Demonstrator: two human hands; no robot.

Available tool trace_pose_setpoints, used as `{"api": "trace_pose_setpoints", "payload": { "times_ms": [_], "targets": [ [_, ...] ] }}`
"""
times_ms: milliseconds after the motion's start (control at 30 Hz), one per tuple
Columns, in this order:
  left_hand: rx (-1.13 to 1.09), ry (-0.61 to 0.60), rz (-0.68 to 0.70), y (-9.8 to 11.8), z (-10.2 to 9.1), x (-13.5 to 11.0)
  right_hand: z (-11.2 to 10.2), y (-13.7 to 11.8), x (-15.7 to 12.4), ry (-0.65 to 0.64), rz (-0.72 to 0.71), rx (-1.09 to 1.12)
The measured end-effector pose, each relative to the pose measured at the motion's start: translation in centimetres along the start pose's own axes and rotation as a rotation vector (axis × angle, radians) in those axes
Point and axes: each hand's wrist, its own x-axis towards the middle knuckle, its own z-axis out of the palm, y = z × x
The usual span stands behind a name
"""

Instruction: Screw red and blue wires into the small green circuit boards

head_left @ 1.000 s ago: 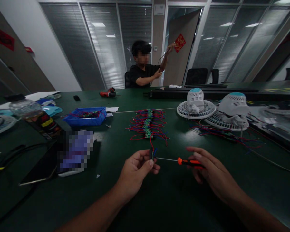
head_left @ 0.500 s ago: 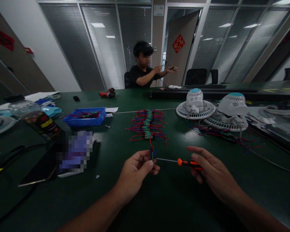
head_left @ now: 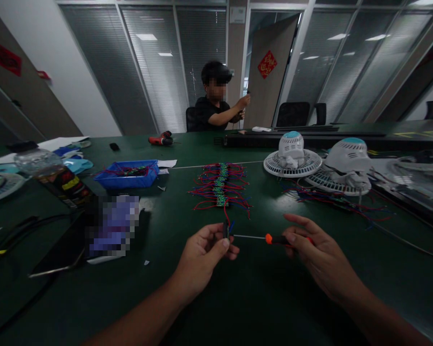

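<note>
My left hand (head_left: 206, 250) pinches a small dark part (head_left: 225, 230) with a red and a blue wire coming out of it; its exact kind is hard to make out. Between thumb and fingers of my right hand (head_left: 315, 250) is the handle of an orange and black screwdriver (head_left: 279, 239). The screwdriver lies level, its thin shaft pointing left and its tip at the dark part. My right index finger is stretched out above the handle. Just beyond my hands, a row of green circuit boards (head_left: 221, 190) with red and blue wires lies on the green table (head_left: 252, 293).
A blue tray (head_left: 126, 180) with wired boards stands left, near a bottle (head_left: 54, 173) and a phone (head_left: 59, 245). White fan-like housings (head_left: 292, 161) and loose wires (head_left: 332, 194) lie right. A red drill (head_left: 161, 139) is farther back. A person (head_left: 216, 105) sits opposite.
The screwdriver handle has turned, and my right fingers have shifted on it. My left hand and the dark part stay put. The person opposite has brought their hands closer together.
</note>
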Motion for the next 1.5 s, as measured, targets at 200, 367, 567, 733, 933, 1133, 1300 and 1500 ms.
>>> {"api": "trace_pose_setpoints", "payload": {
  "times_ms": [200, 367, 567, 733, 933, 1133, 1300, 1500],
  "targets": [
    [0.002, -0.003, -0.006, 0.1, 0.0, -0.1, 0.1, -0.4, -0.2, 0.042, -0.014, 0.03],
    [-0.023, 0.008, -0.006, -0.2, -0.2, 0.1, -0.1, -0.5, -0.2, 0.038, -0.02, -0.06],
    [-0.082, 0.055, 0.001, -0.7, -0.5, 0.4, 0.0, -1.3, 0.0, 0.007, 0.079, 0.052],
    [-0.126, 0.103, 0.021, -0.4, -0.5, 0.5, 0.0, -2.3, 0.1, 0.06, 0.192, 0.335],
    [-0.148, 0.042, -0.029, -0.7, -0.3, 0.3, 1.3, -2.5, -0.9, -0.101, 0.359, 0.484],
    [-0.156, -0.068, -0.062, -0.7, 0.0, -0.1, 4.9, -3.1, -1.2, -0.144, 0.176, -0.02],
    [-0.146, -0.055, -0.045, -0.5, 0.0, -0.2, 7.1, -3.3, -0.9, -0.216, -0.009, -0.379],
    [-0.178, -0.066, -0.058, -0.9, -0.1, 0.1, 7.7, -1.7, -0.7, -0.252, -0.265, -0.483]
  ]
}}
